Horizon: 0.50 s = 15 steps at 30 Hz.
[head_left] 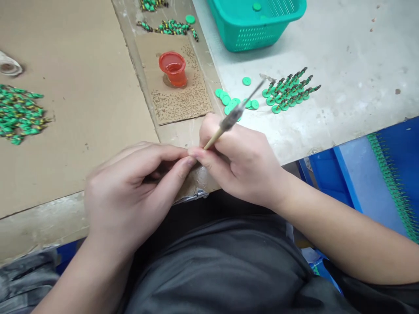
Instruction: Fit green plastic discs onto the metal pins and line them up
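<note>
My right hand (242,161) grips a slim tool (225,124) with a pale wooden handle, a dark collar and a thin needle-like end pointing up and away. Thumb and forefinger of my left hand (131,183) are pinched together, touching the right fingertips at the table's front edge. Whatever lies between the left fingers is hidden. Just beyond the right hand lie loose green discs (231,104). To their right, small green-and-dark figures (291,91) stand in rows on green discs.
A red cup (173,69) of liquid stands on a spotted cardboard piece (183,102). Behind is a green basket (258,32). Heaps of small green, yellow and dark pieces (19,113) lie left and at the back (173,27). Blue trays (330,174) sit below the right edge.
</note>
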### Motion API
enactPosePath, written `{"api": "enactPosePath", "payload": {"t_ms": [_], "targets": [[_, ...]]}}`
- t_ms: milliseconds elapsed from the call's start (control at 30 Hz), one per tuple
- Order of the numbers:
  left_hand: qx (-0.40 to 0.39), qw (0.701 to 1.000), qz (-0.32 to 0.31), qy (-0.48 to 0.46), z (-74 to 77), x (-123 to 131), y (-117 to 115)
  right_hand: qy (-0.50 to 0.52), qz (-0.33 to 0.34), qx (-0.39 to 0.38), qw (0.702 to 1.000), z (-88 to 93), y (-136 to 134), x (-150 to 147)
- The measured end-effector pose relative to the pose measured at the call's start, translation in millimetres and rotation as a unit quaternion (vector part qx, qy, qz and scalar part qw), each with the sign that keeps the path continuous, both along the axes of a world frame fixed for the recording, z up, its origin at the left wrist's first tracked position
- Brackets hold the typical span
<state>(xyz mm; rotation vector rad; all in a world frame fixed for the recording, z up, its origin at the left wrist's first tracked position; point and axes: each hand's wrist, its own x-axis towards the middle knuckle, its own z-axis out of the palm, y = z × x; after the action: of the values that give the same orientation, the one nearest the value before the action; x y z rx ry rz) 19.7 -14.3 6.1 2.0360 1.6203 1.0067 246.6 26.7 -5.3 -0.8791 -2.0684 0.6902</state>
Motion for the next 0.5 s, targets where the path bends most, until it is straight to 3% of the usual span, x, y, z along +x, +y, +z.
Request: {"api": "enactPosePath", "payload": {"t_ms": [300,500], "targets": [[0.047,0.996,-0.077,0.013,-2.0,-8.6,9.7,-0.001,-0.061,-0.001,0.998,-4.8,-0.4,13.5],[0.074,0.99,-0.073,0.1,-7.3,-7.3,7.2,-0.101,-0.014,-0.071,0.992,12.7,0.6,22.6]]}}
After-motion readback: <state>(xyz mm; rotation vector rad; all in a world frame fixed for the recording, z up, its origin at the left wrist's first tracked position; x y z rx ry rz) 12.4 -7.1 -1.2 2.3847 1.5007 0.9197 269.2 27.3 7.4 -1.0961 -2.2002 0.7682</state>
